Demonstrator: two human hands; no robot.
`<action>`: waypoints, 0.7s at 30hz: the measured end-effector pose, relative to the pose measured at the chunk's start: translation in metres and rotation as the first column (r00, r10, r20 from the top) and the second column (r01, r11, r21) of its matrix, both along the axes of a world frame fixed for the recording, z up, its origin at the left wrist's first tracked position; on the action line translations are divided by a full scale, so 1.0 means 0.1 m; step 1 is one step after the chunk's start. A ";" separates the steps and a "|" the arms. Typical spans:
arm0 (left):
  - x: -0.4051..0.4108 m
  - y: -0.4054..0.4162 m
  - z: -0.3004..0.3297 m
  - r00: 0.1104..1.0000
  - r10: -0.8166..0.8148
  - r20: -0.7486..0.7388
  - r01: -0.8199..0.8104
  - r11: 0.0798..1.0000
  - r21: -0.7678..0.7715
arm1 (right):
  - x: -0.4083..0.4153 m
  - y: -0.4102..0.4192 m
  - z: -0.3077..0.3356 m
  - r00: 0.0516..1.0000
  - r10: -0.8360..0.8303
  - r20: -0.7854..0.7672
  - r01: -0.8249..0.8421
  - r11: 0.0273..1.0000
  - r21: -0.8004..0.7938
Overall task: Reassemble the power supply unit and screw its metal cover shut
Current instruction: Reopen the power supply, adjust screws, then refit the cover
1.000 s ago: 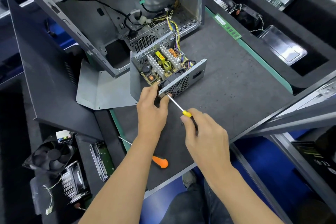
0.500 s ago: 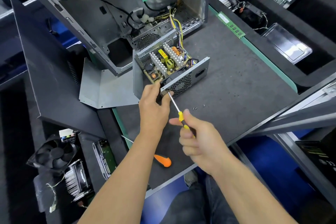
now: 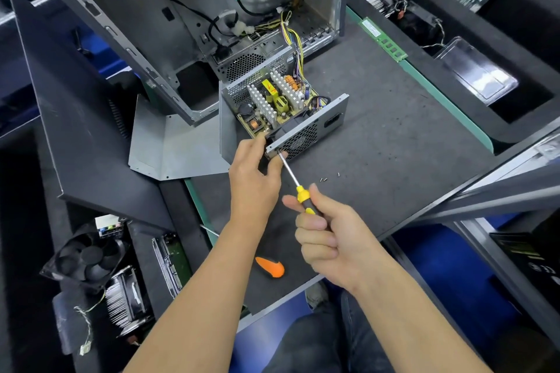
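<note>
The open power supply unit (image 3: 315,123) stands on the dark mat, its circuit board and white heat sinks exposed on top. My left hand (image 3: 253,172) grips the near left corner of its perforated fan-grille side. My right hand (image 3: 330,239) holds a yellow-and-black screwdriver (image 3: 292,177), whose tip meets the grille's lower left corner beside my left thumb. The bent grey metal cover (image 3: 175,148) lies flat to the left of the unit. Two small loose screws (image 3: 330,177) lie on the mat right of the screwdriver shaft.
An empty computer case (image 3: 188,24) stands behind the unit, with cables running to it. An orange-handled screwdriver (image 3: 271,266) lies under my left forearm. A black side panel (image 3: 78,118), a fan (image 3: 85,257) and a heat sink (image 3: 125,300) are at the left. A green RAM stick (image 3: 383,39) lies at the back right.
My right hand has turned over around the screwdriver handle, from back of the hand up to fingers curled facing up. The tip stays at the grille corner. My left hand keeps its grip.
</note>
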State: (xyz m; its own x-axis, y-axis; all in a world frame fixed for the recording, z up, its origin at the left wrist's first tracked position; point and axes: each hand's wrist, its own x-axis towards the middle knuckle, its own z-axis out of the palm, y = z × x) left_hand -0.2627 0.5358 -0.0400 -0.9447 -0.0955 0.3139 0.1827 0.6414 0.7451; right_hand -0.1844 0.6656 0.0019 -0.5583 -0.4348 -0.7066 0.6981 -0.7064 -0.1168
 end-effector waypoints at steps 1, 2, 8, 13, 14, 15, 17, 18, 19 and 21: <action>0.00 0.00 0.00 1.000 -0.004 -0.006 0.004 1.000 -0.010 | -0.01 0.01 -0.02 0.997 0.024 -0.073 -0.017 0.994 0.106; -0.01 -0.01 0.00 1.000 -0.005 -0.008 0.005 1.000 -0.015 | 0.01 0.03 -0.03 0.978 0.091 -0.190 -0.022 0.941 0.337; 0.00 0.01 0.01 1.000 0.018 -0.002 -0.018 1.000 -0.009 | 0.01 -0.04 -0.13 0.724 0.645 -0.245 0.393 -0.093 0.915; -0.02 -0.01 0.02 0.999 -0.003 0.035 0.003 1.000 -0.009 | -0.10 0.10 -0.07 0.942 0.222 -0.253 -0.110 0.913 0.394; -0.01 -0.02 0.03 0.998 -0.013 0.054 0.012 1.000 0.008 | -0.10 0.15 -0.09 0.917 0.266 -0.296 -0.109 0.884 0.454; 0.00 -0.03 0.04 0.997 -0.015 0.076 0.013 1.000 0.028 | -0.09 0.21 -0.10 0.889 0.320 -0.327 -0.080 0.813 0.577; 0.09 -0.06 0.07 0.994 0.039 0.102 -0.048 0.995 0.082 | -0.06 0.41 -0.15 0.851 0.393 -0.347 0.084 0.550 0.831; 0.15 -0.07 0.09 0.992 0.088 0.089 -0.097 0.990 0.100 | -0.05 0.53 -0.20 0.853 0.399 -0.335 0.178 0.382 0.907; 0.23 -0.06 0.09 0.991 0.127 0.051 -0.131 0.988 0.088 | -0.04 0.66 -0.25 0.864 0.389 -0.320 0.234 0.252 0.939; 0.40 -0.01 0.06 0.997 0.083 0.003 -0.083 0.997 -0.009 | -0.02 0.81 -0.31 0.870 0.384 -0.310 0.266 0.165 0.950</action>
State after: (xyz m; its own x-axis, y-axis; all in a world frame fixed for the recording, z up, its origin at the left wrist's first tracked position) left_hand -0.2227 0.5346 -0.0336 -0.9345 -0.1708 0.3123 0.1264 0.6608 0.7398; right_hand -0.1860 0.7465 -0.0288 -0.8949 0.3560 -0.2689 0.3707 0.2579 -0.8922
